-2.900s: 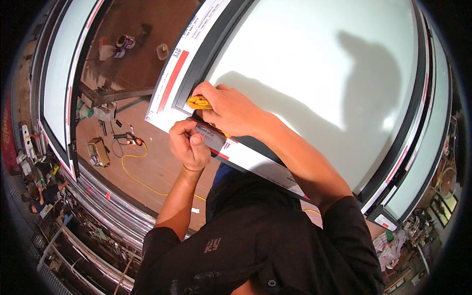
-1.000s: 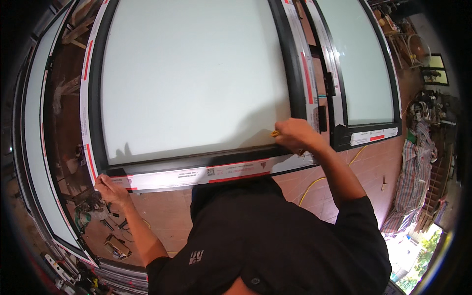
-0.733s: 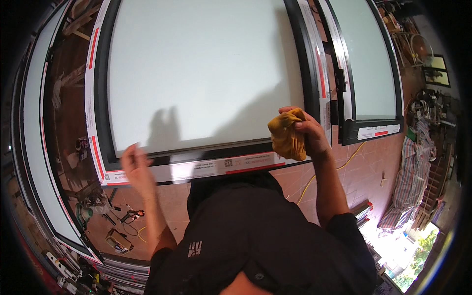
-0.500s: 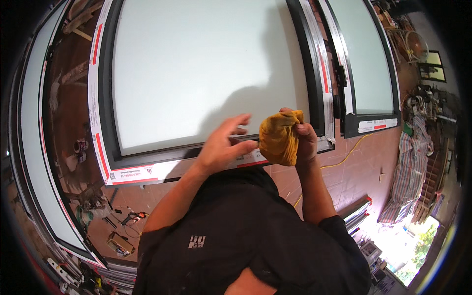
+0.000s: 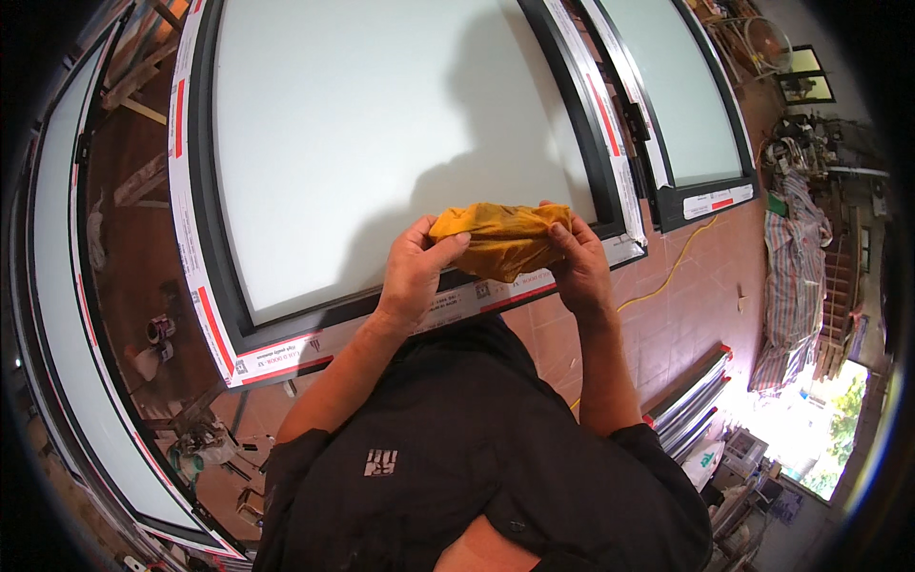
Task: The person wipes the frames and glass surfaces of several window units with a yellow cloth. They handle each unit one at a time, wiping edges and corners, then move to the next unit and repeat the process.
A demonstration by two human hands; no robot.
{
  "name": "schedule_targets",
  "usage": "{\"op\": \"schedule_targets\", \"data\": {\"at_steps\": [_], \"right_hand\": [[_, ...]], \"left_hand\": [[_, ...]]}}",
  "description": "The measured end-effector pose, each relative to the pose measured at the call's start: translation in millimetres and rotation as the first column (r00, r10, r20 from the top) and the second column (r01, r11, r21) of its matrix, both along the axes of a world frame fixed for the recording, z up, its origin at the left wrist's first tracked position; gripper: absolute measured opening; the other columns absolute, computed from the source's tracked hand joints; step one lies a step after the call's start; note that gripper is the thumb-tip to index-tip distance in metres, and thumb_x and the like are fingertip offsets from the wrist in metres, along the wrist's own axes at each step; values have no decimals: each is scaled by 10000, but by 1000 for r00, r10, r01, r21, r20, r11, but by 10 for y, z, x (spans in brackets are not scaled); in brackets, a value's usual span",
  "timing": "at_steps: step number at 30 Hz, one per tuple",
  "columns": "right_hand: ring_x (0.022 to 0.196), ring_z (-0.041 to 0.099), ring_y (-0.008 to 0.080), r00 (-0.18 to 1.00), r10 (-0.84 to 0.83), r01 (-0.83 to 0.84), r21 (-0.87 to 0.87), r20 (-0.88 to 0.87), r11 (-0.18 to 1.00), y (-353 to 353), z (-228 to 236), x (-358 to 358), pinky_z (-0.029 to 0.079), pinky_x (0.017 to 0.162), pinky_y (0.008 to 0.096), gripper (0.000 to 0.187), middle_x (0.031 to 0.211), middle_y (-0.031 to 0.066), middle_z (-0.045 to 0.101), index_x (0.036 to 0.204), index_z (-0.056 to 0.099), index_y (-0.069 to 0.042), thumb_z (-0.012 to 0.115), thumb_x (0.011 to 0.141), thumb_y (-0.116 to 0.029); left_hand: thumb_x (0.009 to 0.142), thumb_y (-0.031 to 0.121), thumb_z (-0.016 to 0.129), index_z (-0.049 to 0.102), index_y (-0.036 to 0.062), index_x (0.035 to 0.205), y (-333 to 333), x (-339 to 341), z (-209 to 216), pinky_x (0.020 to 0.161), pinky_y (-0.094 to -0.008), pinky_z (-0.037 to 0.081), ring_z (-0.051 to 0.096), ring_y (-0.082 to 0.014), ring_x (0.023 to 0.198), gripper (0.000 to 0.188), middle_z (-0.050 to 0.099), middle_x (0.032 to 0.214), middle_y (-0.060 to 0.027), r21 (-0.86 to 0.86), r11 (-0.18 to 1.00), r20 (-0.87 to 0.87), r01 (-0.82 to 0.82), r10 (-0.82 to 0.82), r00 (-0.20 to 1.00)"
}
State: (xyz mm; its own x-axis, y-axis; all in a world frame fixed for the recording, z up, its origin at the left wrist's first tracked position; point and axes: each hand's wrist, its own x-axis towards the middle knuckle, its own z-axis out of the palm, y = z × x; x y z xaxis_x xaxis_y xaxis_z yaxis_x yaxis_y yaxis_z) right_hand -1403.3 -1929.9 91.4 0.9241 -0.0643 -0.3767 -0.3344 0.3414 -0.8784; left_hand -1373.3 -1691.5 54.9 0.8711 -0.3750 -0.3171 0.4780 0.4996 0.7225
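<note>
A yellow cloth (image 5: pixel 502 240), darkly stained in places, is stretched between my two hands. Its left end is pinched between the thumb and fingers of my left hand (image 5: pixel 419 270). My right hand (image 5: pixel 581 267) grips the other end, thumb on top. Both hands hover over the near edge of a large framed glass panel (image 5: pixel 381 124). The pale frosted pane sits in a dark frame, with white and red protective film (image 5: pixel 276 360) along the outer border. My shadow falls across the glass.
Another framed glass panel (image 5: pixel 701 114) stands close by at the right, and a long one (image 5: pixel 71 286) runs along the left. A yellow cable (image 5: pixel 667 276) crosses the tiled floor. Bundled metal profiles (image 5: pixel 688 400) and a striped sheet (image 5: pixel 793 276) lie farther right.
My left hand, free and spread before, has taken hold of the cloth's left end. The bunched cloth is now drawn out sideways. My view has shifted slightly.
</note>
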Motion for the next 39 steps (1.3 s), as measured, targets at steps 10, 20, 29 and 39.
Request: {"op": "schedule_targets", "data": {"at_steps": [10,20,29,39], "right_hand": [[1169,658,261,993,-66,48,179,98,983,29,265,-55,547,1009,426,452,1252,147,651,1366,525,30,612,1056,-287],[1054,654,158,996,-61,65,-60,69,996,312,712,14,549,928,306,411,1177,83,667,1348,573,2,694,1008,-196],[935,622,94,969,246,-192,-559,21,807,-236,882,48,477,865,250,160,992,14,701,1100,698,-15,638,1000,-124],[949,646,133,978,148,6,-730,148,684,-103,330,67,530,888,286,232,1075,42,684,1176,680,-18,666,1019,-188]], "left_hand": [[1002,221,699,548,-30,1351,-7,-8,20,951,-345,546,648,-157,1085,456,663,1198,-101,-104,993,-131,46,-60,990],[821,178,850,618,37,1306,-277,-199,165,1014,-463,510,605,-389,1229,555,587,1367,-219,555,679,824,-481,-367,432],[860,27,558,670,-84,1208,115,142,202,986,-342,514,671,-224,1100,381,713,1189,-137,-85,966,253,244,-216,943],[888,40,566,636,-121,1280,1,22,348,1014,-348,507,684,-236,1090,429,727,1172,-163,-240,940,108,244,-224,969]]}}
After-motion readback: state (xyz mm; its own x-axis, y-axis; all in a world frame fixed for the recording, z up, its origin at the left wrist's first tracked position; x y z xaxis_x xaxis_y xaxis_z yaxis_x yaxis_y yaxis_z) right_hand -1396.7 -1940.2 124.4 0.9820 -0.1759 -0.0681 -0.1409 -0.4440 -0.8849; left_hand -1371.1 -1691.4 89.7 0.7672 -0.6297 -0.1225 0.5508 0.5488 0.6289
